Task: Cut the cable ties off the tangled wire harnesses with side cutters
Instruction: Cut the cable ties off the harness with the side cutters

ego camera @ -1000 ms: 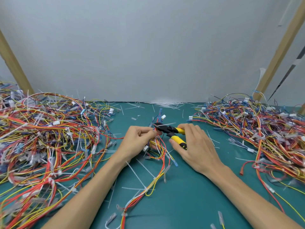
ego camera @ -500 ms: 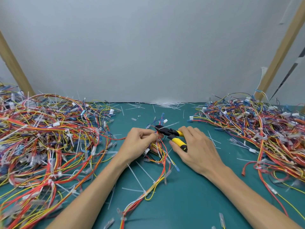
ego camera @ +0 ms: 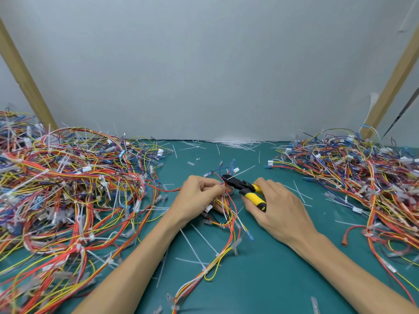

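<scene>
A wire harness [ego camera: 223,225] of red, yellow and white wires runs down the middle of the green mat [ego camera: 272,279]. My left hand [ego camera: 197,198] pinches its upper end between curled fingers. My right hand [ego camera: 276,209] grips the yellow-handled side cutters [ego camera: 246,189]. Their black jaws point left and meet the wires right at my left fingertips. Whether a cable tie sits in the jaws is hidden by the fingers and wires.
A big heap of tangled harnesses [ego camera: 63,196] fills the left side, another heap [ego camera: 362,184] the right. Cut white cable ties [ego camera: 197,243] lie scattered on the mat, with a drift of them [ego camera: 233,142] at the back wall. Wooden posts [ego camera: 25,78] lean at both sides.
Both hands have barely shifted. The cutter jaws stay at my left fingertips, and the harness end has moved slightly within my left hand's grasp.
</scene>
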Motion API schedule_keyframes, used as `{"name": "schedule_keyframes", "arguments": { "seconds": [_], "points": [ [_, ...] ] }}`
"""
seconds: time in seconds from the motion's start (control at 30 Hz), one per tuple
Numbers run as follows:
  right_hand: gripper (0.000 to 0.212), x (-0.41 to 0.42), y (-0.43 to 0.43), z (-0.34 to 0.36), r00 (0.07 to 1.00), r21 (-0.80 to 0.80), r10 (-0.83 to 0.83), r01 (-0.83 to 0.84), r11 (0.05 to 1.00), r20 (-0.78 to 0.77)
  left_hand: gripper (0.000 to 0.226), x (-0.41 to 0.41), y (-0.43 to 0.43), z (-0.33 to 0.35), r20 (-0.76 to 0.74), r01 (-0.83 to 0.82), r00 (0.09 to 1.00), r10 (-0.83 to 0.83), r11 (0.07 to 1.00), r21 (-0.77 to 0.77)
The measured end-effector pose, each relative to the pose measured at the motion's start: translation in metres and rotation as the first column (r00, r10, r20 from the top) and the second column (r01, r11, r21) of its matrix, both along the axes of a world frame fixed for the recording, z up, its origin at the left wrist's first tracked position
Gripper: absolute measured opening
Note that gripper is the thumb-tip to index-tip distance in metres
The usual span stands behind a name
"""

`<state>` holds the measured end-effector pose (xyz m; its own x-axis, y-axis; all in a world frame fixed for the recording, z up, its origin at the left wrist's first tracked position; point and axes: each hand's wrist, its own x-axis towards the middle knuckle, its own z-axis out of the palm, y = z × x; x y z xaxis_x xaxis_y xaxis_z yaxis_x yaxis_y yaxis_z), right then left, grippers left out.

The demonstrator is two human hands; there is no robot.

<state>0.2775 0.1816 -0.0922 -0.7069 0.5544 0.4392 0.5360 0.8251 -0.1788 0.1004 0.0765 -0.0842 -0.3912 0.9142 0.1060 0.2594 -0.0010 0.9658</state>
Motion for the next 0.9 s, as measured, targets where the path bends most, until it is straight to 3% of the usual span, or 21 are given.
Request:
{"name": "schedule_keyframes", "arguments": {
  "seconds": [0.3,0.6,0.9],
  "points": [
    [0.021,0.0026,0.0038,0.0035,1.0,-0.006,-0.013,0.013,1.0,0.027,0.022,-0.0004,0.0,0.0003,-0.011,0.04,0.999,-0.04,0.999,-0.035],
    [0.023,0.007,0.0066,0.0045,0.998,0.132,-0.06,0.06,0.989,-0.001,0.02,-0.0001,-0.0009,0.001,-0.005,0.083,0.997,-0.083,0.996,-0.018],
    [0.022,0.0076,0.0065,0.0058,0.998,0.108,-0.062,0.062,0.992,-0.007,0.019,-0.001,-0.0015,0.0009,-0.021,0.095,0.995,-0.096,0.994,-0.053]
  ]
}}
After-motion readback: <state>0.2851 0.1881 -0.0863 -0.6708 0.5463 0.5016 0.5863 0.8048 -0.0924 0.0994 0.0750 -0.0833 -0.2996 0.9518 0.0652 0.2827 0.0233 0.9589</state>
